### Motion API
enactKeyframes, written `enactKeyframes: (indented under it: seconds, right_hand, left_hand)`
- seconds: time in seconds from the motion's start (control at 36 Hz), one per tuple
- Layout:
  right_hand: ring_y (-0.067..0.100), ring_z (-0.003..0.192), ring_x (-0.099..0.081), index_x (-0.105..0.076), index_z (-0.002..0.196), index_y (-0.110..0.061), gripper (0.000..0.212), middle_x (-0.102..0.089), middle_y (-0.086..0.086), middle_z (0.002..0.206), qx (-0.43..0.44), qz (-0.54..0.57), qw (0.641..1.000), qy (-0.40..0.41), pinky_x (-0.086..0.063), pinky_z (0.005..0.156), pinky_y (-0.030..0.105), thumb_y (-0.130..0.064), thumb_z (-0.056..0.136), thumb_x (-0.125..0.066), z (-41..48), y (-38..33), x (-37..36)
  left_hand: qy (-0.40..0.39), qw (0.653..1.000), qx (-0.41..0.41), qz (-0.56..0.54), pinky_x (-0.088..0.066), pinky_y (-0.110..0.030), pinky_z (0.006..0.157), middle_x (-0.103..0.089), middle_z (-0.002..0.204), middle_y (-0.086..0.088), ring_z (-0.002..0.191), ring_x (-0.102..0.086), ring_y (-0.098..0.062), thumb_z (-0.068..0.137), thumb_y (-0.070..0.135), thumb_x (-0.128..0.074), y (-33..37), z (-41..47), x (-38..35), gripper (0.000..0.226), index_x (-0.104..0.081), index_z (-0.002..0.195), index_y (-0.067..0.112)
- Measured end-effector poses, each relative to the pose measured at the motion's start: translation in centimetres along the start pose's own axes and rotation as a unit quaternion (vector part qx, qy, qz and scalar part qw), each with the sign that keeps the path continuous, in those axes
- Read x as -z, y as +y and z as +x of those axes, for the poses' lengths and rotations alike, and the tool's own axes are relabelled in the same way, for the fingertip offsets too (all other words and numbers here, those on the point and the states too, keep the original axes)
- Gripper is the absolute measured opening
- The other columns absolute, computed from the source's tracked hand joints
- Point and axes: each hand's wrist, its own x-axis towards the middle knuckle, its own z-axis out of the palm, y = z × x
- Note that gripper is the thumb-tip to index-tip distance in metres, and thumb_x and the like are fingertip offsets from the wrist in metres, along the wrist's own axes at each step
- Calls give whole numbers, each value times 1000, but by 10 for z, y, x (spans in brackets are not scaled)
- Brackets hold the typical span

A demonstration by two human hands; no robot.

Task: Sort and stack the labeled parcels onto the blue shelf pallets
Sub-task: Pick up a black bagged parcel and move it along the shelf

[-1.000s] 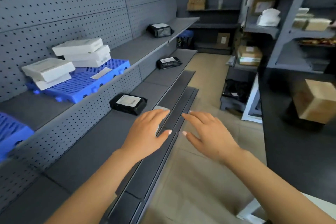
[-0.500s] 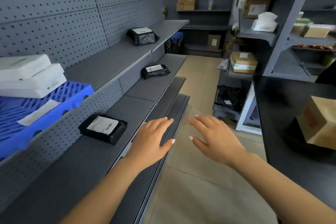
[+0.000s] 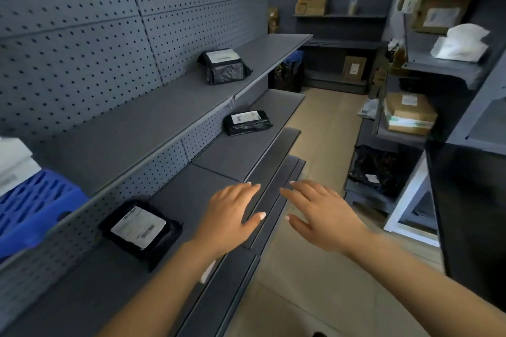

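- The nearest black poly-bag parcel lies flat, label up, on the lower shelf, just left of the left hand. A second black parcel lies farther along that shelf run. A third black parcel sits on the upper shelf. None of the three is on a pallet.
- The blue pallet shows only at the frame's left edge, on the upper shelf, with white parcels stacked on it. How much free room it has cannot be told.
- The left hand hovers palm down over the lower shelf's front edge, fingers straight and spread, holding nothing. The right hand is equally flat and empty, out over the aisle floor.
- Both hands point past the nearest parcel towards those farther on, so it could be passed over and left unsorted.
- The bags look slick and soft. A one-handed pinch might let one sag or slide free on the lift up to the pallet.
- The labels are too blurred to read here, and a parcel taken without checking its label could land on the wrong stack.
- A parcel raised from the lower shelf has to clear the upper shelf's front lip, where a corner or knuckle could catch.
- A limp bag set on the white stack may sit crooked and slip off the pallet's front.
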Motion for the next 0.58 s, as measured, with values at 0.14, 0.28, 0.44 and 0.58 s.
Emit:
enactKeyframes:
  seconds: [0.14,0.28,0.44,0.58]
  right_hand:
    - [26,115,-58,-54,129,-22,55,-61,5,124,32,-7,999,0,-52,86,39,-52,87,-35,55,66,-14]
    - [26,109,-61,-56,125,-21,54,-63,4,119,73,-5,997,28,-56,79,39,-51,84,-38,117,132,-13]
    - [30,113,-59,-50,130,-20,54,-61,9,124,109,17,993,37,-53,86,43,-51,87,-37,186,191,-12]
    - [31,110,-61,-55,127,-18,55,-63,10,120,131,15,990,55,-54,83,43,-51,87,-36,246,228,-10]
  left_hand:
    - [10,1000,20,14,-18,-26,111,-34,150,9,138,-28,-10,86,62,-26,0,69,-10,70,-30,147,29]
    - [46,998,38,33,-14,-24,110,-34,151,7,138,-29,-11,88,62,-26,1,148,-5,69,-31,148,27]
    - [80,993,63,65,-11,-22,107,-38,149,8,136,-31,-11,90,62,-29,-6,225,9,66,-33,147,27]
    - [94,987,86,95,-24,-28,106,-46,143,4,131,-40,-15,90,61,-32,-31,277,25,65,-42,142,23]
